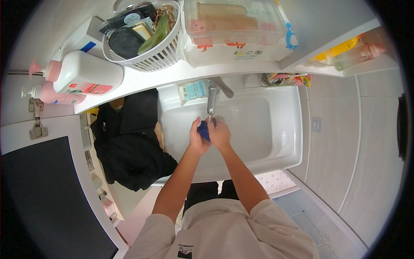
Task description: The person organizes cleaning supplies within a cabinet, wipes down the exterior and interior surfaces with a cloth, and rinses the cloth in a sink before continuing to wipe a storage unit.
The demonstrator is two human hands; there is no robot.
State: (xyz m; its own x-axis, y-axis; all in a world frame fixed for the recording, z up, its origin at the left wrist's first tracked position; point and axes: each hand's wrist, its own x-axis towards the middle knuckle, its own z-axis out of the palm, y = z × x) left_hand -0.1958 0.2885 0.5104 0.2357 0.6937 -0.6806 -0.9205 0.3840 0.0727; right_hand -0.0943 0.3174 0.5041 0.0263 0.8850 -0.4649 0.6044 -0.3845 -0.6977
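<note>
Blue cloth (203,131) (bunched) sits between both hands (198,139) (220,133).

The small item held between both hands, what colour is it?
The held item is dark blue, seen best in the head view.

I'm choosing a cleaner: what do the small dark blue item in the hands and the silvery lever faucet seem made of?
Small dark blue item: perhaps fabric, slightly shiny and crumpled, but partly covered. Silvery lever faucet: likely polished chromed metal, judging by its bright reflections.
</note>
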